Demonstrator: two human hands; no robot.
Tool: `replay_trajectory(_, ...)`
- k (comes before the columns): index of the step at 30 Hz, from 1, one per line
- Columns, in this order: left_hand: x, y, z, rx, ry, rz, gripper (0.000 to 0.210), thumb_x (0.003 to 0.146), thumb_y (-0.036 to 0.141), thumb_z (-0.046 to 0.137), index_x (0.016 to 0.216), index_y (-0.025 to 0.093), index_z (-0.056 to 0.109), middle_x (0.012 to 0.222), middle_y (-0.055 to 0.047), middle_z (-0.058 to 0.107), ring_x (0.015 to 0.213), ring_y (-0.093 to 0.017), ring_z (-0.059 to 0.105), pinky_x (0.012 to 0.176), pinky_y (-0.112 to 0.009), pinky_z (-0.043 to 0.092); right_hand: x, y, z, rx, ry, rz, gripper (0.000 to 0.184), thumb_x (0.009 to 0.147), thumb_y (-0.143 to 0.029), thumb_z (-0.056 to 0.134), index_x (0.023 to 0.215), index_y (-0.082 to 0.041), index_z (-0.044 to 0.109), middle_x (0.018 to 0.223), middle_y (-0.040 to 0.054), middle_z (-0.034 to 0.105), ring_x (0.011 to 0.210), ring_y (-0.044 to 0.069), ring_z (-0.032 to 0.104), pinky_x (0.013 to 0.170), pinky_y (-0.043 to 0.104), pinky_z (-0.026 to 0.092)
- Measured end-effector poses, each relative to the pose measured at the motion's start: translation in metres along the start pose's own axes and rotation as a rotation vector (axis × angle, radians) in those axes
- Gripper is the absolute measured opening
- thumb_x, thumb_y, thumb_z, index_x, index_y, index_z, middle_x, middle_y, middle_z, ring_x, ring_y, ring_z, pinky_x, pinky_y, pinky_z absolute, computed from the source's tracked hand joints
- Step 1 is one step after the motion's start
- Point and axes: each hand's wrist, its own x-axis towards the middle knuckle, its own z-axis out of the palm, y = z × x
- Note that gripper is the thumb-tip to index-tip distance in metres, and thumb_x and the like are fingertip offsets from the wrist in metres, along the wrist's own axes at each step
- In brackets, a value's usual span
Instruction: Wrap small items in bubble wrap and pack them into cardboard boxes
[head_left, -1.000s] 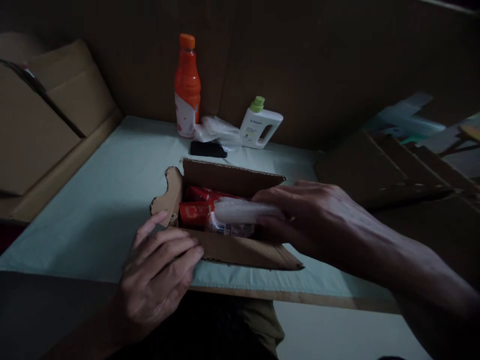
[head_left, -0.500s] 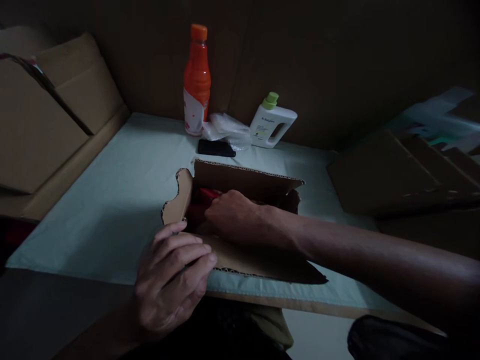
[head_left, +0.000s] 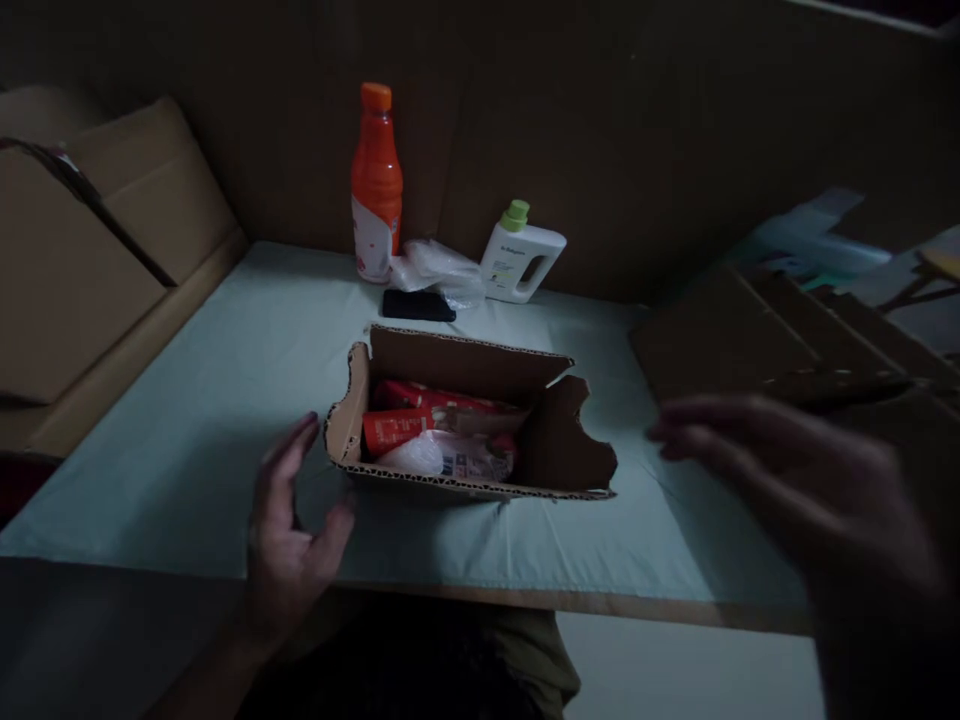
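Note:
In the middle of the table stands an open cardboard box (head_left: 566,440) with its flaps up. Inside it lie a red packet (head_left: 401,393), a red cylindrical item (head_left: 394,430) and a bubble-wrapped item (head_left: 457,455) near the front wall. Just left of the box is my left hand (head_left: 296,530), thumb and fingers apart, holding nothing. My right hand (head_left: 780,470), blurred by motion, hovers to the right of the box above the table, apart from it; its fingers are too smeared to read.
At the back stand an orange bottle (head_left: 376,190) and a white jug with a green cap (head_left: 517,255), with crumpled bubble wrap (head_left: 439,272) between them. A black phone-like slab (head_left: 418,306) lies in front. Cardboard boxes flank the table left (head_left: 67,280) and right (head_left: 712,330).
My right hand has come out of the box and swung right. My left hand has let go of the box's front left edge and opened beside it. The front flap now stands more upright.

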Motion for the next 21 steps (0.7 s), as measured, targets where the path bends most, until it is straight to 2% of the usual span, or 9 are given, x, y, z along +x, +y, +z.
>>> replay_trajectory(2, -0.007, -0.013, 0.015, -0.063, -0.122, -0.171, 0.061, 0.09, 0.03, 0.061, 0.147, 0.02, 0.041, 0.143, -0.015, 0.054, 0.136, -0.031, 0.051, 0.116, -0.052, 0.043, -0.038, 0.03, 0.032, 0.087, -0.066, 0.053, 0.026, 0.091, -0.044, 0.067, 0.11, -0.027, 0.071, 0.091, 0.0069, 0.078, 0.07, 0.022, 0.072, 0.058, 0.031, 0.059)
replay_trajectory(4, -0.013, -0.022, 0.025, -0.135, -0.217, -0.295, 0.055, 0.088, 0.037, 0.063, 0.139, 0.019, 0.049, 0.132, -0.015, 0.063, 0.128, -0.032, 0.058, 0.111, -0.051, 0.048, -0.065, 0.04, 0.08, 0.089, -0.17, 0.065, 0.029, 0.089, -0.042, 0.068, 0.112, -0.024, 0.068, 0.095, 0.0088, 0.075, 0.078, 0.024, 0.071, 0.066, 0.035, 0.062)
replay_trajectory(5, -0.014, -0.026, 0.026, -0.159, -0.245, -0.34, 0.055, 0.087, 0.039, 0.063, 0.136, 0.019, 0.051, 0.128, -0.015, 0.065, 0.124, -0.032, 0.062, 0.107, -0.051, 0.051, -0.072, 0.037, 0.104, 0.106, -0.174, 0.054, 0.027, 0.089, -0.04, 0.066, 0.109, -0.023, 0.066, 0.097, 0.0101, 0.074, 0.083, 0.026, 0.071, 0.072, 0.038, 0.062)
replay_trajectory(7, -0.013, -0.032, 0.024, -0.178, -0.247, -0.418, 0.055, 0.084, 0.041, 0.066, 0.134, 0.02, 0.053, 0.123, -0.013, 0.068, 0.116, -0.033, 0.066, 0.102, -0.052, 0.055, -0.072, 0.022, 0.143, 0.103, -0.074, 0.056, 0.029, 0.086, -0.041, 0.067, 0.106, -0.02, 0.064, 0.097, 0.0131, 0.072, 0.086, 0.029, 0.069, 0.076, 0.042, 0.061)
replay_trajectory(9, -0.005, -0.035, 0.02, -0.189, -0.203, -0.447, 0.056, 0.084, 0.041, 0.068, 0.135, 0.023, 0.053, 0.123, -0.012, 0.068, 0.115, -0.034, 0.067, 0.102, -0.052, 0.055, -0.058, 0.006, 0.162, 0.11, -0.106, 0.037, 0.036, 0.089, -0.034, 0.064, 0.12, -0.016, 0.059, 0.114, 0.0164, 0.07, 0.102, 0.028, 0.068, 0.087, 0.041, 0.059)
replay_trajectory(11, 0.004, -0.034, 0.021, -0.219, -0.165, -0.43, 0.055, 0.085, 0.041, 0.068, 0.137, 0.027, 0.053, 0.129, -0.01, 0.067, 0.121, -0.034, 0.063, 0.106, -0.053, 0.052, -0.043, -0.001, 0.159, 0.105, -0.112, -0.002, 0.042, 0.092, -0.032, 0.061, 0.131, -0.018, 0.054, 0.125, 0.0115, 0.068, 0.112, 0.023, 0.066, 0.093, 0.035, 0.056)
replay_trajectory(14, 0.007, -0.018, 0.034, -0.255, -0.159, -0.398, 0.052, 0.087, 0.039, 0.068, 0.136, 0.032, 0.054, 0.128, -0.006, 0.068, 0.117, -0.034, 0.066, 0.102, -0.054, 0.055, -0.045, 0.008, 0.136, 0.09, -0.057, -0.011, 0.037, 0.097, -0.029, 0.051, 0.133, -0.02, 0.052, 0.13, 0.0074, 0.066, 0.115, 0.019, 0.064, 0.095, 0.031, 0.054)
replay_trajectory(17, -0.004, 0.008, 0.062, -0.311, -0.265, -0.315, 0.051, 0.09, 0.034, 0.065, 0.139, 0.03, 0.053, 0.124, -0.007, 0.07, 0.109, -0.031, 0.07, 0.088, -0.047, 0.062, -0.078, 0.036, 0.108, 0.105, 0.056, 0.076, 0.034, 0.09, -0.029, 0.058, 0.122, -0.018, 0.059, 0.116, 0.0113, 0.07, 0.1, 0.022, 0.066, 0.084, 0.034, 0.057)
replay_trajectory(21, -0.008, 0.042, 0.118, -0.478, -0.466, -0.122, 0.052, 0.092, 0.029, 0.06, 0.143, 0.031, 0.048, 0.131, -0.008, 0.068, 0.112, -0.03, 0.07, 0.084, -0.045, 0.064, -0.135, 0.074, 0.068, 0.081, 0.185, 0.248, 0.023, 0.087, -0.032, 0.057, 0.104, -0.018, 0.062, 0.093, 0.0099, 0.071, 0.08, 0.021, 0.065, 0.071, 0.034, 0.056)
